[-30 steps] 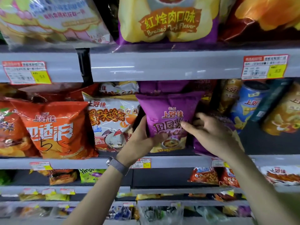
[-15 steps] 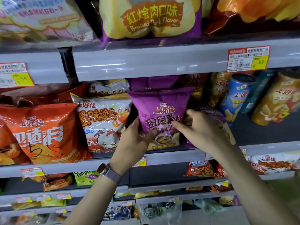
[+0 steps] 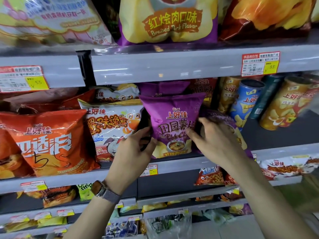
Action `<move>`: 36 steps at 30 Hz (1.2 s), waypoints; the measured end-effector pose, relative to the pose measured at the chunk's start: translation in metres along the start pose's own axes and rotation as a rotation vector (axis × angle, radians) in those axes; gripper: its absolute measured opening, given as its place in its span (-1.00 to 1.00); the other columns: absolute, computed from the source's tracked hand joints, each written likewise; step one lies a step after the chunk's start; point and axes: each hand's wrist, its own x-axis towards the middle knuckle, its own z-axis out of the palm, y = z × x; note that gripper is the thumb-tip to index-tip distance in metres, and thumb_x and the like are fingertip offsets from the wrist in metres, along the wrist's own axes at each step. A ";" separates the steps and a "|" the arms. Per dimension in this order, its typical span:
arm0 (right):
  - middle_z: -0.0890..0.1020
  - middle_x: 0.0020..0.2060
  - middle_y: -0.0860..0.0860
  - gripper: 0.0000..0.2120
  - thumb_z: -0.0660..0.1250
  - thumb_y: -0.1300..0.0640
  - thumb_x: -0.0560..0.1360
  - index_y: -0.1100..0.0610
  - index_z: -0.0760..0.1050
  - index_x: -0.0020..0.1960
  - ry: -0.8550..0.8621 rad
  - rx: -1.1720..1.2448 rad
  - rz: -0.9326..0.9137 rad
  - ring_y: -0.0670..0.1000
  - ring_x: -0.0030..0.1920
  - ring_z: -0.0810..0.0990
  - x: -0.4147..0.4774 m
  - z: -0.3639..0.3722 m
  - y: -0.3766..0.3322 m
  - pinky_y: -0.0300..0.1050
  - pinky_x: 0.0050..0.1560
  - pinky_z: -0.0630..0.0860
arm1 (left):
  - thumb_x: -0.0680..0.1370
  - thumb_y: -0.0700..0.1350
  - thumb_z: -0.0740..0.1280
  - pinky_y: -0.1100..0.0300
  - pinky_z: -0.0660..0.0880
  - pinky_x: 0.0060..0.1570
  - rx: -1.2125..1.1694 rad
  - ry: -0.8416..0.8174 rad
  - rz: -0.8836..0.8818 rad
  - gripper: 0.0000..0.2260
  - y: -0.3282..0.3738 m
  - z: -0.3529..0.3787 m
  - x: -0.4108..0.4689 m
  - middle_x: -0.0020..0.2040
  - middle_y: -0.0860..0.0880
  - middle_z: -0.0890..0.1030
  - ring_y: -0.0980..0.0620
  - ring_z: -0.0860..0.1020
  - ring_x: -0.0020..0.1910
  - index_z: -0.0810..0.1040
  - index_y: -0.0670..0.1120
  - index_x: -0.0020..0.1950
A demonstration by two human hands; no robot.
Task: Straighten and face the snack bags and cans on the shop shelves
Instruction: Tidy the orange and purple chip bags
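Note:
A purple potato chip bag (image 3: 170, 118) stands upright at the front of the middle shelf (image 3: 181, 165), label facing me. My left hand (image 3: 133, 151) grips its lower left edge. My right hand (image 3: 214, 141) holds its lower right edge, fingers spread over the bag's front and a second purple bag (image 3: 224, 118) lying behind it. To the left stand a white crab-flavour bag (image 3: 110, 126) and an orange bag (image 3: 50, 144). At the right, several snack cans lean sideways, among them a blue can (image 3: 245, 102) and an orange can (image 3: 284, 104).
The shelf above carries a large yellow and purple bag (image 3: 169, 21), and price tags (image 3: 260, 63) hang on its grey edge. Lower shelves hold small orange snack packs (image 3: 209, 176) and more bags. Bare dark shelf shows below the leaning cans.
The view shifted a little; both hands kept hold of the purple bag, which now sits slightly more upright and squared to the front.

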 end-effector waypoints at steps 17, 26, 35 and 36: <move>0.56 0.32 0.08 -0.45 0.25 -0.19 0.66 0.09 0.37 0.53 -0.021 -0.185 0.049 0.10 0.37 0.45 -0.052 0.008 -0.020 -0.02 0.34 0.45 | 0.59 -0.07 0.44 -0.01 0.60 -0.11 0.229 -0.098 0.141 -0.68 -0.017 -0.011 -0.020 0.02 -0.03 0.72 -0.20 0.65 0.04 0.63 0.02 0.35; 0.58 0.29 0.02 -0.49 0.29 -0.16 0.62 0.07 0.44 0.48 0.056 -0.131 -0.065 0.06 0.32 0.50 -0.054 -0.005 0.007 -0.01 0.28 0.49 | 0.60 0.05 0.39 -0.01 0.63 -0.08 0.286 -0.061 0.159 -0.63 0.007 0.009 -0.028 0.14 -0.01 0.73 -0.13 0.71 0.04 0.61 0.02 0.40; 0.55 0.31 0.01 -0.50 0.28 -0.17 0.64 0.03 0.40 0.50 0.051 0.032 -0.070 0.05 0.29 0.48 -0.036 -0.043 0.121 -0.09 0.10 0.43 | 0.60 0.28 0.17 -0.04 0.60 -0.09 0.380 -0.007 0.033 -0.65 0.075 0.093 -0.021 -0.01 0.07 0.72 -0.13 0.67 0.04 0.60 0.11 0.13; 0.54 0.35 0.02 -0.48 0.26 -0.19 0.64 0.02 0.38 0.52 0.037 0.076 -0.049 0.06 0.32 0.48 -0.035 -0.044 0.133 -0.07 0.16 0.46 | 0.59 0.31 0.17 -0.04 0.60 -0.08 0.380 0.016 -0.008 -0.64 0.083 0.103 -0.018 -0.04 0.06 0.72 -0.13 0.67 0.04 0.59 0.10 0.10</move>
